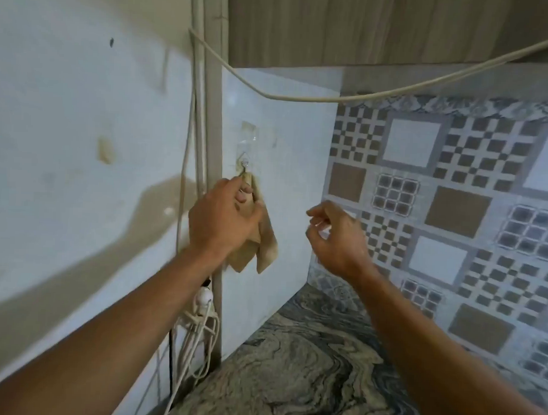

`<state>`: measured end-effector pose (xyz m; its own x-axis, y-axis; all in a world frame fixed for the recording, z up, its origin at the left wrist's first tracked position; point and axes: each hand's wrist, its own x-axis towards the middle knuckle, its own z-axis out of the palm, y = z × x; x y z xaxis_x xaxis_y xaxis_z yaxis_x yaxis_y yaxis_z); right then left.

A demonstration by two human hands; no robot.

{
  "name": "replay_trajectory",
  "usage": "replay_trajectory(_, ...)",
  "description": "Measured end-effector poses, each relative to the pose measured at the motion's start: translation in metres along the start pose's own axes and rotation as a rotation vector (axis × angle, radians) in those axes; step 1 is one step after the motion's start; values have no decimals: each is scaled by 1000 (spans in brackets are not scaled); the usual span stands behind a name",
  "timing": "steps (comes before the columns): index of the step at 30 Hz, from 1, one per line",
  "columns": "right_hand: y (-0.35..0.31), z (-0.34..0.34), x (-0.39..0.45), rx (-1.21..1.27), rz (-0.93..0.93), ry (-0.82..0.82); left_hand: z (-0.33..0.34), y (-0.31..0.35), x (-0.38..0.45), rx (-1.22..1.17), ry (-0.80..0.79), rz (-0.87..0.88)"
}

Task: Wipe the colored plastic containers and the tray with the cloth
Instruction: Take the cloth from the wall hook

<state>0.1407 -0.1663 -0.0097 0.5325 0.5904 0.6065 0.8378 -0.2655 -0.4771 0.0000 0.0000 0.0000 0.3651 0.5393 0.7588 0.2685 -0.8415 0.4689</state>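
A beige cloth [266,250] hangs from a small clear adhesive hook [245,166] on the white tiled side wall. My left hand [222,218] is raised to the hook and grips the cloth near its top, with the cloth's lower corners dangling below my palm. My right hand [337,237] hovers to the right of the cloth, apart from it, fingers loosely curled and holding nothing. No colored plastic containers or tray are in view.
A marbled stone countertop [307,363] lies below. The patterned tile backsplash [446,213] fills the right. A white cable [301,98] sags across above my hands, under a cabinet [366,30]. A power strip with plugs and cords [200,313] hangs below my left wrist.
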Motion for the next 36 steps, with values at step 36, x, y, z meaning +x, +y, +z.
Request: replay_trajectory(36, 0, -67, -8, 499, 225, -194, -33, 14, 1, -924, -818, -351)
